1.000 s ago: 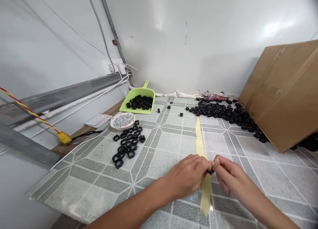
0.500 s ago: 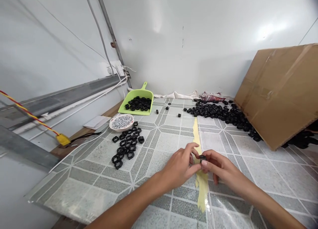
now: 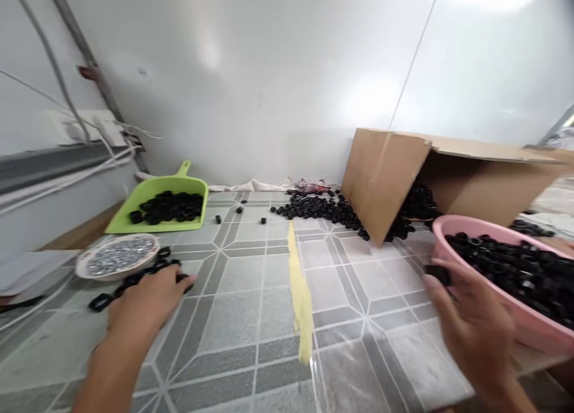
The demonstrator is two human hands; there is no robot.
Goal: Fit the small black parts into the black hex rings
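Note:
My left hand [image 3: 150, 299] reaches down over the group of black rings [image 3: 102, 302] at the left, and its fingertips touch a black ring; whether they grip it is hard to see. Just behind lies a shallow white bowl [image 3: 119, 256] of small silvery pieces. On the right, my right hand [image 3: 475, 323] pinches a black ring [image 3: 437, 274] between thumb and fingers. It is beside the rim of a pink basin [image 3: 466, 222] filled with many black rings.
A green dustpan [image 3: 130, 213] holds black rings at the back left. Loose black rings [image 3: 314, 207] are heaped near an open cardboard box [image 3: 381, 168]. Yellow tape [image 3: 301, 293] marks the tabletop. At the right edge, part of another person's hand [image 3: 560, 244] shows.
My hands have moved apart, the left to the rings by the bowl, the right with a black ring to the pink basin. The view has swung right, bringing the basin into sight.

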